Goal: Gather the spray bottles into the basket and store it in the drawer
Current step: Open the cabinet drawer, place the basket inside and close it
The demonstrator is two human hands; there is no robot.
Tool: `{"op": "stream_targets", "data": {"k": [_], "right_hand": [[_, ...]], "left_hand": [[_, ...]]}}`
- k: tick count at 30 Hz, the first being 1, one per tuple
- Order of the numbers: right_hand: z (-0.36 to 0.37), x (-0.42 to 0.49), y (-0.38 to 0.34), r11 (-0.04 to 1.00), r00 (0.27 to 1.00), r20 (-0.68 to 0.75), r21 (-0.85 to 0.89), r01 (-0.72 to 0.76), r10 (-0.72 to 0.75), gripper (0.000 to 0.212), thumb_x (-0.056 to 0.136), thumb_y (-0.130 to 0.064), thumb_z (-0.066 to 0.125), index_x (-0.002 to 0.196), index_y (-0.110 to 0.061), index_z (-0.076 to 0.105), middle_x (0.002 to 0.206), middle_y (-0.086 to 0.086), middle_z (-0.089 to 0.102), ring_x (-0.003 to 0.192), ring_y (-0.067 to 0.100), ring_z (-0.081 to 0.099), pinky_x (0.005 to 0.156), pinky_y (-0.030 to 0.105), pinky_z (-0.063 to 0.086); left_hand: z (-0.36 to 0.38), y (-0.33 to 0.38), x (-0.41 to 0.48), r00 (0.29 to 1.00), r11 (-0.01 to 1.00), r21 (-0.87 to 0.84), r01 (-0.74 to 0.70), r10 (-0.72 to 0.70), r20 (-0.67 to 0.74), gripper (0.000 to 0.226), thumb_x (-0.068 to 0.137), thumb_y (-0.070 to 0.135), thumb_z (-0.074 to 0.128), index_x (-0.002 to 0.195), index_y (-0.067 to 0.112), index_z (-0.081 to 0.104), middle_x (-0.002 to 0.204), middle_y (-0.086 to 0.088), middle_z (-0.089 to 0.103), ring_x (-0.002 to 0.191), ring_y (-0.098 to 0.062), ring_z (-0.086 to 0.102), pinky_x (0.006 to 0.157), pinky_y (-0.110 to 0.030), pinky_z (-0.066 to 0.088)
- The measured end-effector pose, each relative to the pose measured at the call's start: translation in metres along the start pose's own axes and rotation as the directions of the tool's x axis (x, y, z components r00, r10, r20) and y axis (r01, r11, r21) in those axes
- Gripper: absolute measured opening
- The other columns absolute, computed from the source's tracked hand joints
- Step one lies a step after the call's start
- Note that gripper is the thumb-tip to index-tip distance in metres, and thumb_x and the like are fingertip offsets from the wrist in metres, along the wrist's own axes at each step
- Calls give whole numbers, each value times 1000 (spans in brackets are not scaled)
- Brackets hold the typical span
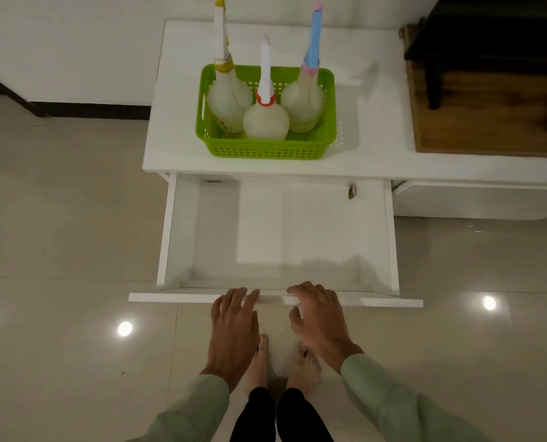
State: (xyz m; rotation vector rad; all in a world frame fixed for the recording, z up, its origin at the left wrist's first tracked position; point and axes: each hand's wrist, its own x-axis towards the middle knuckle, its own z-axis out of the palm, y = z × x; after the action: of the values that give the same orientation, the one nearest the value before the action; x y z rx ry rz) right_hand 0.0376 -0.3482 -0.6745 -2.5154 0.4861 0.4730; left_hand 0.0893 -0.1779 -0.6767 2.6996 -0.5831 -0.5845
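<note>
Already three spray bottles are seen standing upright in the green basket (265, 151): a yellow-capped bottle (229, 100) at left, a red-collared bottle (265, 121) in front middle, a pink-and-blue-topped bottle (304, 100) at right. Gathering is judged done; no loose bottle is seen. The basket is set on the white cabinet top (377, 129), just behind the open drawer (297, 231), which is pulled well out and looks bare inside. Left to do: basket lowered into the drawer, drawer pushed shut. The left hand (233, 323) and right hand (318, 314) are spread, fingers loosely extended over the drawer front panel (390, 302); nothing is held, and contact with the panel cannot be confirmed. Drawer floor looks wider than the basket, so room is judged ample; tall nozzles may catch the cabinet's front edge on closing. A dark stool (489, 36) on a wooden board (495, 116) stands well apart at right.
</note>
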Motion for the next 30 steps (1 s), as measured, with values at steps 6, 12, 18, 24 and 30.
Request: {"op": "stream_targets", "data": {"k": [6,12,18,24,30], "right_hand": [[-70,50,-24,894,938,-297,446,-29,178,32,92,-26,64,124,-25,62,122,-9,65,110,13,62,92,38,54],[-149,137,-50,789,765,-570,599,138,299,38,97,-22,61,133,-12,52,129,3,55,112,21,57,92,43,52],[-186,212,-50,749,756,-466,661,-48,459,55,96,-26,57,145,-12,36,145,9,46,130,28,47,92,29,35],[-202,246,-39,722,831,-253,651,-233,495,42,90,-18,50,132,-20,50,118,14,65,107,39,61,92,50,53],[-204,243,-30,760,830,-270,600,-251,487,46,86,-8,46,128,-22,59,119,17,67,110,40,61,93,49,53]], "left_hand": [[-75,21,79,963,923,-370,102,-185,-196,32,99,22,55,129,13,61,128,-7,67,113,-23,65,98,-34,51],[-150,39,185,820,811,-584,34,-357,-448,40,100,28,51,135,9,52,135,-9,57,117,-23,58,98,-31,44],[-176,37,262,856,753,-630,190,-442,-269,58,96,26,55,147,8,34,147,-13,45,132,-32,48,107,-43,41],[-186,19,296,871,687,-629,363,-491,-33,41,91,18,51,132,14,49,126,-15,59,111,-37,60,92,-48,56],[-190,7,293,892,717,-612,334,-450,-41,58,89,3,42,141,27,47,134,-15,56,115,-39,59,90,-54,57]]}}
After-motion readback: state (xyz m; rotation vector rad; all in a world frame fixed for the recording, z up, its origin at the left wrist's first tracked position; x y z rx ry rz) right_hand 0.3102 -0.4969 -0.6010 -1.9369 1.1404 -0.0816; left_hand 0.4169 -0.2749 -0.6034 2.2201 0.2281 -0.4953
